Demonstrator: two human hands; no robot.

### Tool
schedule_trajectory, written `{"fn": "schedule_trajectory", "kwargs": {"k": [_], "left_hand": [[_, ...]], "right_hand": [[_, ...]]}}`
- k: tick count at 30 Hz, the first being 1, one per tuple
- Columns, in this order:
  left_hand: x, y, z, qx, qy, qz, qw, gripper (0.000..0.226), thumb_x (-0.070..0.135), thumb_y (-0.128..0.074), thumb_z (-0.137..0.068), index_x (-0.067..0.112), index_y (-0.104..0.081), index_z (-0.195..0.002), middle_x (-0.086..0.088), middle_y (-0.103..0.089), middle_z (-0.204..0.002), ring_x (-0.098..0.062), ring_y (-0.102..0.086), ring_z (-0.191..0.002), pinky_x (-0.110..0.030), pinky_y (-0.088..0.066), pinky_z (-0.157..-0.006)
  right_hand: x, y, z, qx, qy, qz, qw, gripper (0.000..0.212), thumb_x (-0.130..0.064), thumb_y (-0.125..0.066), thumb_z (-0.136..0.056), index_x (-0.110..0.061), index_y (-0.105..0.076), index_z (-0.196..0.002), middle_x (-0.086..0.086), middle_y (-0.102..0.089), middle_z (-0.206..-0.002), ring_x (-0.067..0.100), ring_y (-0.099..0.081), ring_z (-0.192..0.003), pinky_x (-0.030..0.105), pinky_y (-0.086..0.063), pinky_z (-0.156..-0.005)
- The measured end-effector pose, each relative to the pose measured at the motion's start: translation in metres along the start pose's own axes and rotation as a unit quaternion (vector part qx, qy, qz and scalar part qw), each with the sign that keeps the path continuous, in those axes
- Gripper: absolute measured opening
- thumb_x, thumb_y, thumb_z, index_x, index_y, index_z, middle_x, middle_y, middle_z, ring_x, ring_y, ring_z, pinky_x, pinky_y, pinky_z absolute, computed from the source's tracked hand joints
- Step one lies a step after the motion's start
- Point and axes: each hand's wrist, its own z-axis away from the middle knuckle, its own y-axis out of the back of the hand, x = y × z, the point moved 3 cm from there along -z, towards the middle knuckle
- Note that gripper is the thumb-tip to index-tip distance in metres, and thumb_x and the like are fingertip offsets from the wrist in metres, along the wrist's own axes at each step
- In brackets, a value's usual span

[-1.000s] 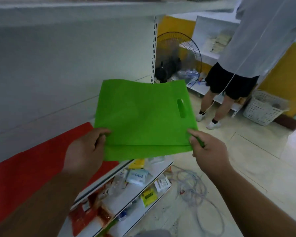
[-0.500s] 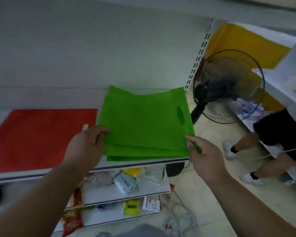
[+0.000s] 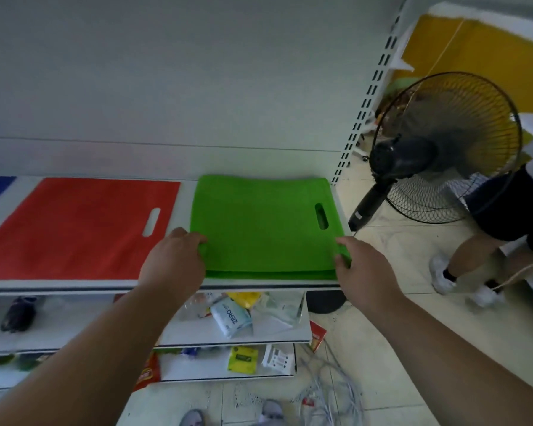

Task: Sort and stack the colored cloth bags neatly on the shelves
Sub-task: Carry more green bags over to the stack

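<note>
Green bags (image 3: 265, 229) lie stacked on shelf (image 3: 74, 285), both hands' grip pinching them.

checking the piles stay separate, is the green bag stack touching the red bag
Apart. The head view shows a strip of white shelf between the green bag stack and the red bag.

Green flat cloth bag stack (image 3: 265, 229) lies at right end of white metal shelf (image 3: 166, 284); red flat cloth bag (image 3: 74, 226) just beside it, left. Black pedestal fan (image 3: 443, 149) on floor, right of shelf. Lower shelves underneath hold packets.
</note>
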Motion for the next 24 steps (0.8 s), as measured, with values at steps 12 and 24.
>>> {"fn": "schedule_trajectory", "kwargs": {"k": [12,24], "left_hand": [[0.013,-0.008,0.0,-0.025,-0.027,-0.124,0.992,0.045,0.009,-0.051,-0.087,0.027,-0.059,-0.128,-0.005,-0.055,-0.112,-0.025,-0.056,-0.102,-0.036,-0.051,-0.084],[-0.026,0.027,0.059,0.073,-0.039,-0.066,0.994,0.032,0.029,-0.071,-0.08,0.025,-0.068,-0.112,0.0,-0.056,-0.105,-0.027,-0.057,-0.099,-0.042,-0.05,-0.084]], "right_hand": [[0.002,0.001,-0.006,-0.019,0.027,0.153,0.988,0.018,-0.03,-0.054,-0.094,-0.015,-0.063,-0.099,0.002,-0.053,-0.091,0.021,-0.056,-0.078,0.032,-0.048,-0.065],[-0.117,0.002,0.011,0.035,0.224,0.052,0.973,0.042,-0.036,-0.053,-0.095,-0.014,-0.055,-0.131,0.002,-0.057,-0.113,0.015,-0.053,-0.099,0.033,-0.048,-0.086]]}}
